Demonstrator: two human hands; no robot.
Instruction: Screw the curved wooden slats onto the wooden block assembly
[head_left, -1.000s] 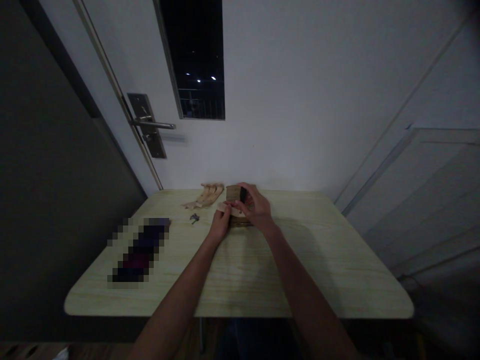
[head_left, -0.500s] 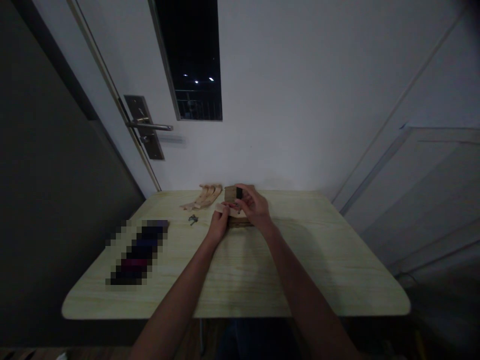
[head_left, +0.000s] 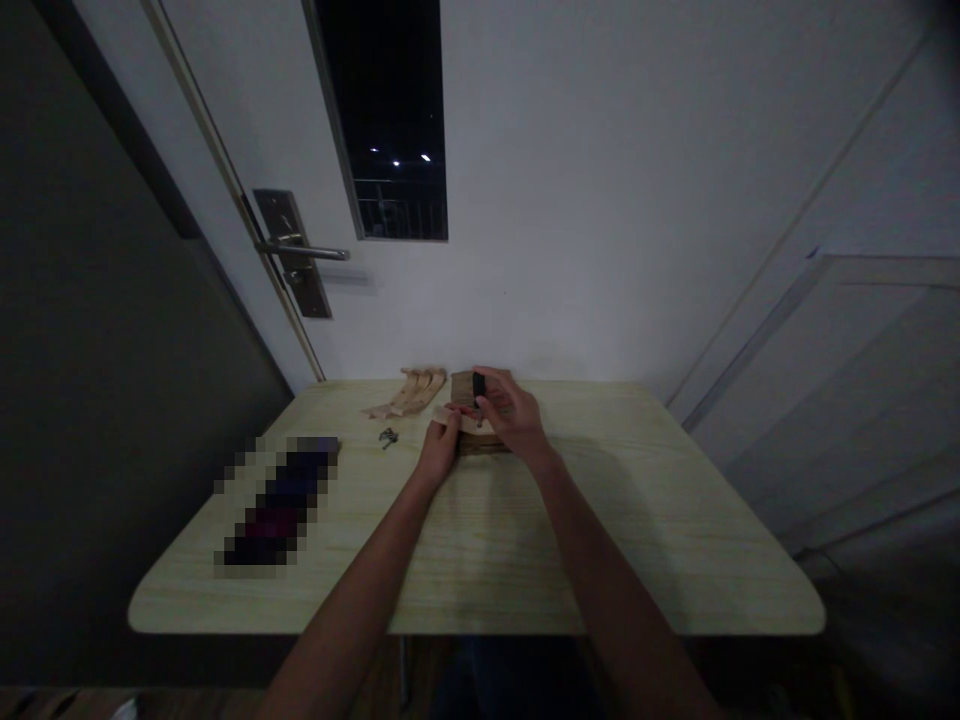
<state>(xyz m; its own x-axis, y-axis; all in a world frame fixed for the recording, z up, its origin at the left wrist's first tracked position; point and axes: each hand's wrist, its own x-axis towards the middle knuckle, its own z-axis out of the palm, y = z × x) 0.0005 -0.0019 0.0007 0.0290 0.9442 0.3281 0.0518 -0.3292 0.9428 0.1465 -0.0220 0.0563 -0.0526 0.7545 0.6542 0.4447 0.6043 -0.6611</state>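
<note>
My right hand [head_left: 516,412] pinches a short black-handled screwdriver [head_left: 478,386] between thumb and fingers, held upright. Its metal tip points down onto a pale wooden strip [head_left: 474,426]. The near left end of that strip is gripped by my left hand [head_left: 439,445], with the thumb on top. Under both hands lies a brown, cardboard-like block [head_left: 484,449], partly covered by them. Something reddish shows between the hands, too small to make out. A small pile of metal screws [head_left: 388,437] sits left of my left hand.
Several curved pale wooden pieces [head_left: 416,391] lie at the back of the table [head_left: 637,540], near the white door. A blurred-out dark flat object [head_left: 285,500] rests on the left side. The door handle [head_left: 315,253] juts out above the table's back left.
Both hands keep their places and grips. The black handle shows a slightly different side, as if turned a little. The whole view has shifted slightly.
</note>
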